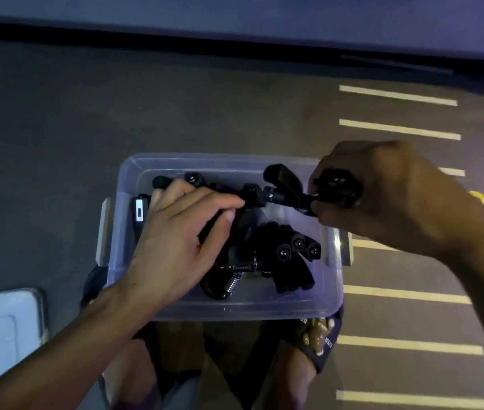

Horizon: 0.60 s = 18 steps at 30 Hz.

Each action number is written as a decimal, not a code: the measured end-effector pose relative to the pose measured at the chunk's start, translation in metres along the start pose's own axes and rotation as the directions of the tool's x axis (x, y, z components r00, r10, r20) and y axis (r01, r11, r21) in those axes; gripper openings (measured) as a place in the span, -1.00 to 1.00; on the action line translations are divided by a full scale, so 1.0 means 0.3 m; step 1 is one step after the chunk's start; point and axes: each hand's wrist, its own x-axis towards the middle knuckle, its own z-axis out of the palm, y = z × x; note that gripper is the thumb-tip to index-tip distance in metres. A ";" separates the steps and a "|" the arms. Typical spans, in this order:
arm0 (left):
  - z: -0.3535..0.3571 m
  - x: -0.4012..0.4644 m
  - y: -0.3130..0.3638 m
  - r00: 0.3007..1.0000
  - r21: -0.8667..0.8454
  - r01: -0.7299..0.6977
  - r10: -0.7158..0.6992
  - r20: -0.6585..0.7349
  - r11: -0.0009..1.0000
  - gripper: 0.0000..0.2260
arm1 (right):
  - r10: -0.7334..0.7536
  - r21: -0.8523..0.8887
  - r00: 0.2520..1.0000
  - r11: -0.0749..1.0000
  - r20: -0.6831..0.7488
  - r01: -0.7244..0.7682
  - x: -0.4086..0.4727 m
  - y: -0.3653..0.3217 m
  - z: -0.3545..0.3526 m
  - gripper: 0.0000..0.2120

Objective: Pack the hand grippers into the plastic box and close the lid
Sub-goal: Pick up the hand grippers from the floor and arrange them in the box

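Fingers (323,207) of my right hand (382,196) are clamped on one hand gripper (291,187), pinching its counter end over the far right corner of the plastic box (234,309). My left hand (181,244) reaches into the box with fingers loosely curled; thumb and forefinger meet at a black piece near the held gripper's spring end (whether they truly pinch it I cannot tell).

Head view, the only one: the box sits open on the dark floor (57,128) between my feet. Several black grippers already lie inside, a bundle (288,258) at the near right, others under my left palm. A pale lid (1,327) lies at the lower left, well apart from the box.

Step in hand, as I judge it: packing, late on, lid not yet fitted.

Held gripper's long axis runs roughly left to right across the box, handles splaying up and left, counter end toward my right palm.

Next move calls for lowering it flat among the others, below the rim, then fetching the lid.
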 end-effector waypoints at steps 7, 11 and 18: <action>-0.012 0.000 -0.015 1.000 0.018 0.019 -0.019 0.000 1.000 -0.83 | 0.088 -0.074 0.993 0.994 0.078 -0.082 0.101 0.022 0.160 -0.89; -0.008 0.006 -0.024 1.000 0.004 0.023 -0.023 0.003 1.000 -0.84 | 0.161 -0.143 0.980 0.979 0.117 -0.144 0.129 0.044 0.251 -0.82; -0.019 -0.006 -0.046 1.000 0.005 0.023 -0.023 0.010 1.000 -0.85 | 0.277 -0.370 0.943 0.908 0.182 -0.195 0.134 0.002 0.293 -0.77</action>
